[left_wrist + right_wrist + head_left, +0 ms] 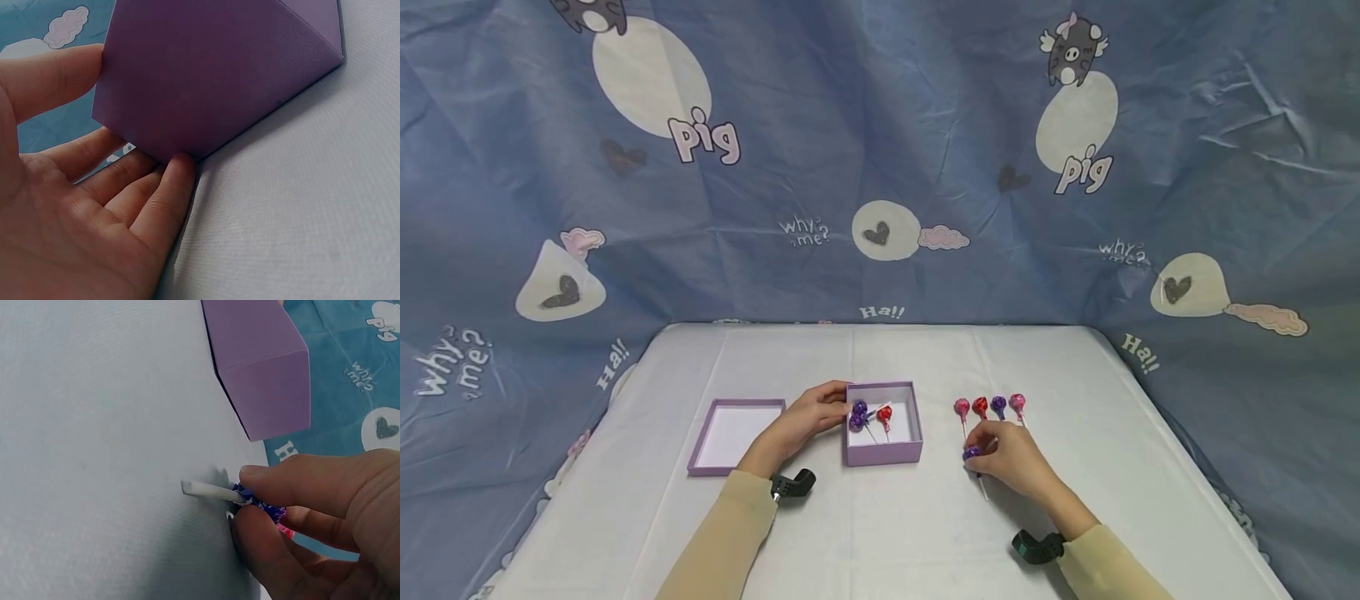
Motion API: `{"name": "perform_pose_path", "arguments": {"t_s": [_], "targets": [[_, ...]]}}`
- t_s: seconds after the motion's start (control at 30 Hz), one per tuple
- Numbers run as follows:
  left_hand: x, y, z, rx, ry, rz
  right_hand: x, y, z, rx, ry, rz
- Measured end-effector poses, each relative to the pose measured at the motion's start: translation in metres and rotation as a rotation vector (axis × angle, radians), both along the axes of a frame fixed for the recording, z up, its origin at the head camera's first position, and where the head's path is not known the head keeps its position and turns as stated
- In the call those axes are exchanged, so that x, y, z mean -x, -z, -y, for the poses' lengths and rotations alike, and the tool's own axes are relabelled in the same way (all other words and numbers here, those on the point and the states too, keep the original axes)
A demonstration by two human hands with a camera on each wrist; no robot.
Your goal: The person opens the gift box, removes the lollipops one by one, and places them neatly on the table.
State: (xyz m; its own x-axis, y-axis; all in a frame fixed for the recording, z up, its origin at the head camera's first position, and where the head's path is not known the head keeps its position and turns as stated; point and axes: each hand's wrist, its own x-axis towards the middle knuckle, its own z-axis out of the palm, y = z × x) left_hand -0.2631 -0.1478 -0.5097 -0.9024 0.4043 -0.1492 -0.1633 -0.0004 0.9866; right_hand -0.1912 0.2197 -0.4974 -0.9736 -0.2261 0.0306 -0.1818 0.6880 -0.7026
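Note:
A lidless purple box (883, 454) stands mid-table with two purple lollipops (858, 415) and a red lollipop (885, 413) inside. My left hand (811, 417) rests on the box's left side; in the left wrist view the thumb touches one edge and the fingers lie along the lower edge of the purple wall (206, 75). To the right of the box, my right hand (1011, 458) pinches a purple-wrapped lollipop (972, 452) between thumb and forefinger. Its white stick (212, 490) points out from the fingertips, close over the tablecloth, and the wrapped head is partly hidden by the fingers.
Just beyond the right hand lies a row of several lollipops, among them a pink one (962, 406), a red one (980, 405) and a purple one (997, 404). A shallow purple lid (737, 471) lies left of the box. Behind the white-covered table (880, 533) hangs a blue printed cloth (880, 125).

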Motion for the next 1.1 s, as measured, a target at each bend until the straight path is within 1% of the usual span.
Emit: {"name": "perform_pose_path", "arguments": {"t_s": [0.13, 0.27, 0.53, 0.7, 0.87, 1.1], "targets": [[-0.001, -0.001, 0.000, 0.005, -0.005, 0.009, -0.001, 0.000, 0.000, 0.007, 0.004, -0.008], [0.000, 0.000, 0.000, 0.003, 0.008, 0.000, -0.001, -0.002, -0.001, 0.004, -0.002, -0.007], [0.002, 0.004, 0.001, -0.015, 0.025, -0.009, -0.002, -0.010, -0.002, 0.007, -0.010, -0.002], [0.002, 0.004, 0.001, -0.016, 0.030, -0.014, 0.000, -0.014, -0.003, -0.024, -0.015, -0.006], [0.002, 0.003, 0.002, -0.007, 0.033, -0.024, 0.004, -0.023, -0.003, -0.034, -0.020, -0.045], [0.001, 0.002, 0.001, 0.003, 0.022, -0.014, 0.011, -0.037, 0.004, 0.001, -0.038, -0.066]]}}
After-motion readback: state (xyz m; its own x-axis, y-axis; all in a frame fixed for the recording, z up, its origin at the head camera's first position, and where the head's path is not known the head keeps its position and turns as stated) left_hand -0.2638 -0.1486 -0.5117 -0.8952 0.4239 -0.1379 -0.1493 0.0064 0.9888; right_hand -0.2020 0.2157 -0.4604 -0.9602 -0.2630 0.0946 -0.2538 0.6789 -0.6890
